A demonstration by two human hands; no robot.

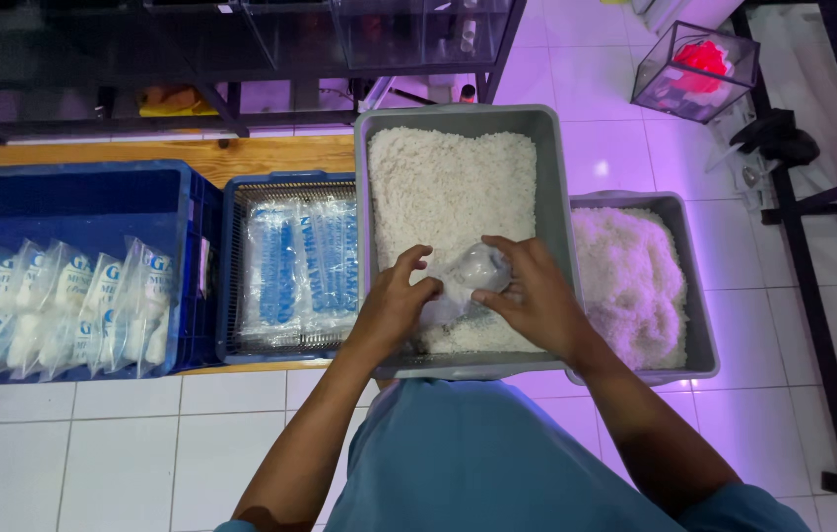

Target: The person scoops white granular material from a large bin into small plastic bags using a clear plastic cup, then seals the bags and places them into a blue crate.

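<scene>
**Head view: both hands on a clear bag over the rice tub**

Head camera looks straight down on a person in a blue shirt, arms stretched forward over a grey tub (561,197) heaped with white rice (448,177). The left hand (394,300) and the right hand (532,296) meet at the near end of this tub, and between them sits a small clear plastic bag (472,276). Each grip is clenched on the bag: the left pinches its near-left edge, the right cups it from the right with fingers curled over the top. The bag looks puffed and mostly transparent; how much rice is inside cannot be told.

To the right, touching the first tub, stands a second grey tub (699,325), also holding white rice. To the left, a blue crate (231,276) holds a flat stack of empty printed bags (300,261). Further left, a larger blue crate (182,256) holds a row of filled bags (54,305) standing upright side by side. Both crates rest on a wooden surface (241,153); white tiled floor (113,443) lies nearer the person.

As a judgement of progress: a good number of bags are already packed, one is in hand, and plenty of rice and empty bags remain.
</scene>
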